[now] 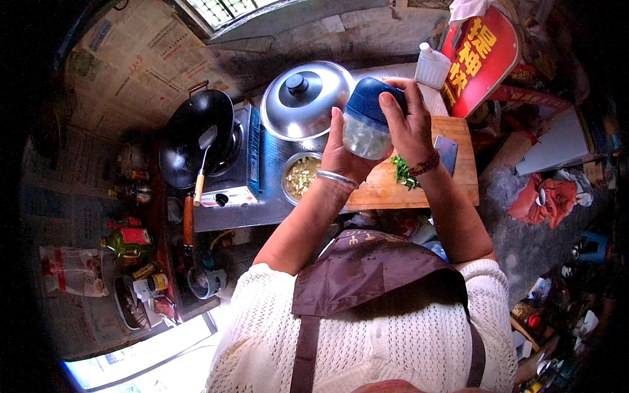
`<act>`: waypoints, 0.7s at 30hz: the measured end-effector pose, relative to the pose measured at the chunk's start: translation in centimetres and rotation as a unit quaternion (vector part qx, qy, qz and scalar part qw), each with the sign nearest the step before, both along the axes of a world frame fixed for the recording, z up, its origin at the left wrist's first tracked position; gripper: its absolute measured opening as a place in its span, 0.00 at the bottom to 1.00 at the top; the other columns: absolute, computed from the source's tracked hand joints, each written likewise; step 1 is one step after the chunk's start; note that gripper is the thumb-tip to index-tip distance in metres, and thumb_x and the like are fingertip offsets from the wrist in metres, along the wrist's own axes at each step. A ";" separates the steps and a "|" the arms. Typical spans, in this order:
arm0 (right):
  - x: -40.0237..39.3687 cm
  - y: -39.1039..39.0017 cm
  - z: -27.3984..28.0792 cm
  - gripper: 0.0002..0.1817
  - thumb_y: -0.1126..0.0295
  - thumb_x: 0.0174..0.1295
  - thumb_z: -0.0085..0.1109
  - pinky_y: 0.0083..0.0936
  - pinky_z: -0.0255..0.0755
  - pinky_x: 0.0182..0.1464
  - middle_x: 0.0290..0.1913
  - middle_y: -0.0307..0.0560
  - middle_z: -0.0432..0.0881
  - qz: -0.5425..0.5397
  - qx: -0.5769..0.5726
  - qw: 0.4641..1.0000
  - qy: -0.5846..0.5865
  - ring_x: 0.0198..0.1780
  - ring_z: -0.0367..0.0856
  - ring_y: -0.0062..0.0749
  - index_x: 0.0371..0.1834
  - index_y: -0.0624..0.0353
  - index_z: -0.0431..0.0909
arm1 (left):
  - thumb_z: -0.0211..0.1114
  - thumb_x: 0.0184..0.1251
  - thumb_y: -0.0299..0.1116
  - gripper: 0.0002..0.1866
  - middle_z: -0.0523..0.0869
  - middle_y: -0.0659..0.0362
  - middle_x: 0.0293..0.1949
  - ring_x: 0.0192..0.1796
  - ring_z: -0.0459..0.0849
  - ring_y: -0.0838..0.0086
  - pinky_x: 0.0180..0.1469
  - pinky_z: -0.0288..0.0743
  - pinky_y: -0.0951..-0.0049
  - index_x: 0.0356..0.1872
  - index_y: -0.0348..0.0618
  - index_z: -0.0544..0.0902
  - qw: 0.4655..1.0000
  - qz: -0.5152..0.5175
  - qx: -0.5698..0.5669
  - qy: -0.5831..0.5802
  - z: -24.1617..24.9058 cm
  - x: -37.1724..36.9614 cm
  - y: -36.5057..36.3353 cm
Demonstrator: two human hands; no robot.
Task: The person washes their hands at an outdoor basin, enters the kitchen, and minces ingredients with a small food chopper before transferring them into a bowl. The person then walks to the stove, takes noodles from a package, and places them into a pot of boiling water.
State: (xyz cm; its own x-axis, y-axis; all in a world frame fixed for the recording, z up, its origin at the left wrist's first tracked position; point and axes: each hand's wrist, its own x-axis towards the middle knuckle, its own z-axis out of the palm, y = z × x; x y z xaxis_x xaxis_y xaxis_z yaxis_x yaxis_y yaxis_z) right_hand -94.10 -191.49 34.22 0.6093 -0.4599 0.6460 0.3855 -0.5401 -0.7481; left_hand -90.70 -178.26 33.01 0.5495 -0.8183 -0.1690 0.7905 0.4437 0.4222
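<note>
I hold a clear container with a big blue domed lid (369, 105) above the worktop, tilted. Pale bits show through its lower part. My left hand (345, 154) cups the clear part from the left and below. Around the blue lid, from the right, wraps my right hand (409, 121). Beneath my hands lies a wooden cutting board (462, 157) with chopped greens (405, 172) and a cleaver (446, 153). A metal bowl (300, 177) of chopped pale pieces stands left of my left wrist.
A domed metal wok lid (278, 108) lies behind the bowl. On the left, a black wok (190, 137) with a spatula (204, 154) sits by a gas stove (226, 196). A white jug (432, 67) and a red sign (481, 59) stand at the back right.
</note>
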 end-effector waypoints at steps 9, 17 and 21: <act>0.1 0.1 -0.7 0.17 0.58 0.61 0.61 0.32 0.69 0.47 0.37 0.52 0.76 -0.003 -0.012 1.000 0.006 0.42 0.76 0.42 0.41 0.61 0.72 | 0.46 0.62 0.70 0.37 0.73 0.59 0.62 0.62 0.71 0.62 0.61 0.64 0.50 0.64 0.58 0.67 1.000 -0.008 0.015 0.024 -0.8 0.0 0.4; 0.2 0.2 -0.9 0.17 0.58 0.61 0.61 0.32 0.69 0.47 0.37 0.52 0.76 0.009 0.001 1.000 0.006 0.42 0.76 0.41 0.41 0.61 0.72 | 0.46 0.60 0.72 0.39 0.69 0.55 0.64 0.63 0.70 0.60 0.60 0.67 0.48 0.67 0.60 0.62 0.999 -0.008 0.028 -0.015 -1.0 0.1 0.5; 0.3 0.4 -1.1 0.18 0.57 0.61 0.61 0.31 0.69 0.47 0.37 0.52 0.76 0.008 0.004 1.000 -0.001 0.42 0.76 0.41 0.41 0.61 0.72 | 0.46 0.61 0.71 0.38 0.70 0.56 0.63 0.64 0.70 0.61 0.61 0.65 0.48 0.66 0.59 0.63 1.000 -0.003 0.023 0.003 -0.8 -0.1 0.6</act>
State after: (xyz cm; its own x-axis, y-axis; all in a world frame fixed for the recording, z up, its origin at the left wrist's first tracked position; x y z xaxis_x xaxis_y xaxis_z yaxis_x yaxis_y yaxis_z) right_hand -93.82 -191.12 33.13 0.6148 -0.4559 0.6436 0.3960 -0.5273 -0.7518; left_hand -90.82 -177.65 32.26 0.5436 -0.8124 -0.2107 0.7958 0.4191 0.4371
